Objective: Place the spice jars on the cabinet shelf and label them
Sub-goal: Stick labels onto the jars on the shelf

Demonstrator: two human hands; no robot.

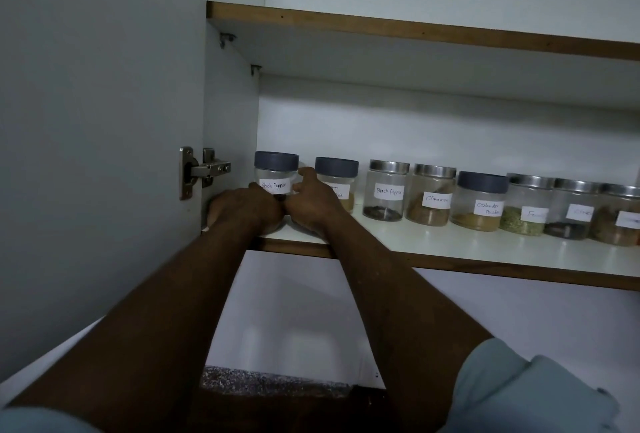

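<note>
Jar (276, 173) looks small, hard, smooth and breakable; both hands (242, 209) (313, 202) wrap its sides, the best place to hold.

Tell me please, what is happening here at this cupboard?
A person is arranging labelled spice jars on a cabinet shelf. Both hands are on the leftmost jar, marked "Black Pepper": the left hand at its base, the right hand at its side near the label. Seven more jars stand in a row to the right, all labelled, among them a second "Black Pepper" jar and a "Cinnamon" jar. The cabinet door is open.
</note>
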